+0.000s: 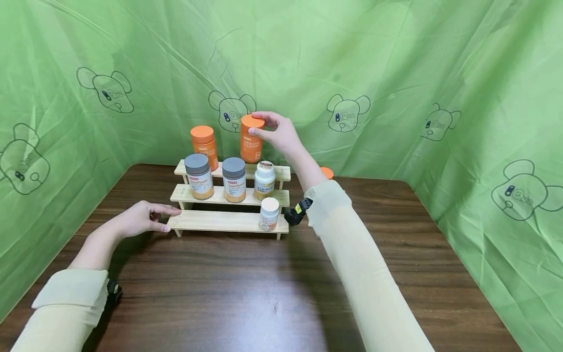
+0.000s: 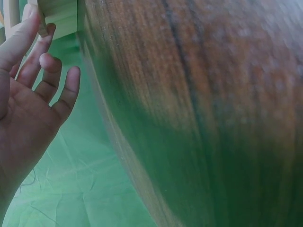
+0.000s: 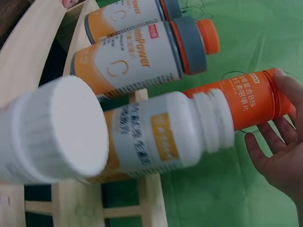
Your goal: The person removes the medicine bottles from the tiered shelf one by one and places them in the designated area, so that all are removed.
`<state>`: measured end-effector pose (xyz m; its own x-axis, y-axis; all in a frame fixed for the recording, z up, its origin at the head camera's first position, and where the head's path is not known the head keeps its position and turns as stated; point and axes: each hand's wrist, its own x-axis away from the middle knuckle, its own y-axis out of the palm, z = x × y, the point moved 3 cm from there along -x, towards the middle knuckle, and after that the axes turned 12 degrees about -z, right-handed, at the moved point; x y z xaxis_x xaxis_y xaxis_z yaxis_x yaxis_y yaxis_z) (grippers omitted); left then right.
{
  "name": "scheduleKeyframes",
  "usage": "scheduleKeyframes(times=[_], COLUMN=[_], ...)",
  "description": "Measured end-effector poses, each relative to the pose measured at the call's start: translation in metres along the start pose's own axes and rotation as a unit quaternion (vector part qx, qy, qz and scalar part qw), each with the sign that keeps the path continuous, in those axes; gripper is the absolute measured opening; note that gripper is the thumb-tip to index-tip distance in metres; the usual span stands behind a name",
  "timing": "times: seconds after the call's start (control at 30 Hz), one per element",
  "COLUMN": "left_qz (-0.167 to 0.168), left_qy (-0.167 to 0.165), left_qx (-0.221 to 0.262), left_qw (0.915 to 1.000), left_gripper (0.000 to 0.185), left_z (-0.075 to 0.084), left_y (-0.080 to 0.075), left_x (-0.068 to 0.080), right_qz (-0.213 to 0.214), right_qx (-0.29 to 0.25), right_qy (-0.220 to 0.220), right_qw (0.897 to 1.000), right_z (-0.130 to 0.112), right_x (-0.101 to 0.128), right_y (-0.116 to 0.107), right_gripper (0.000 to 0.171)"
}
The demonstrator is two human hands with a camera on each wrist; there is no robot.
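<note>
My right hand (image 1: 281, 134) grips the lid of an orange bottle (image 1: 251, 142), fingers and thumb curled round its top. The bottle stands upright on the top step of a wooden stepped rack (image 1: 228, 221), beside a second orange bottle (image 1: 204, 144). My left hand (image 1: 140, 219) lies relaxed on the dark wood table (image 1: 246, 293), fingers nearly straight, fingertips touching the rack's bottom step at its left end. On the middle step stand two grey-lidded bottles (image 1: 199, 176), with labels ending in "Power", and a white bottle (image 1: 265, 180). A smaller white bottle (image 1: 269, 213) stands on the bottom step. The held bottle carries white Chinese characters; I cannot read them surely.
</note>
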<state>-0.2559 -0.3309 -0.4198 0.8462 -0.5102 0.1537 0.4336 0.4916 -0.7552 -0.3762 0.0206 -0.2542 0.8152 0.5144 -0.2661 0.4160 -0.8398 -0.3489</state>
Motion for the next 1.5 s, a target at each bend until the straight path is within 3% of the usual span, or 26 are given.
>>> scheduleKeyframes(times=[0.43, 1.2, 1.5], left_qz=[0.002, 0.008, 0.001], left_qy=[0.007, 0.005, 0.008], left_qx=[-0.009, -0.020, -0.013], left_qw=[0.9999, 0.9998, 0.9999], left_gripper=[0.049, 0.049, 0.049], left_z=[-0.002, -0.001, -0.002], left_y=[0.001, -0.002, -0.001], left_x=[-0.001, 0.000, -0.003], right_qz=[0.034, 0.035, 0.037], right_qx=[-0.026, -0.008, -0.032], right_qy=[-0.003, -0.028, -0.048], right_qw=[0.999, 0.999, 0.998], right_z=[-0.012, -0.039, -0.043], right_x=[0.019, 0.062, 0.080], right_y=[-0.040, -0.096, -0.115], right_gripper=[0.047, 0.044, 0.043])
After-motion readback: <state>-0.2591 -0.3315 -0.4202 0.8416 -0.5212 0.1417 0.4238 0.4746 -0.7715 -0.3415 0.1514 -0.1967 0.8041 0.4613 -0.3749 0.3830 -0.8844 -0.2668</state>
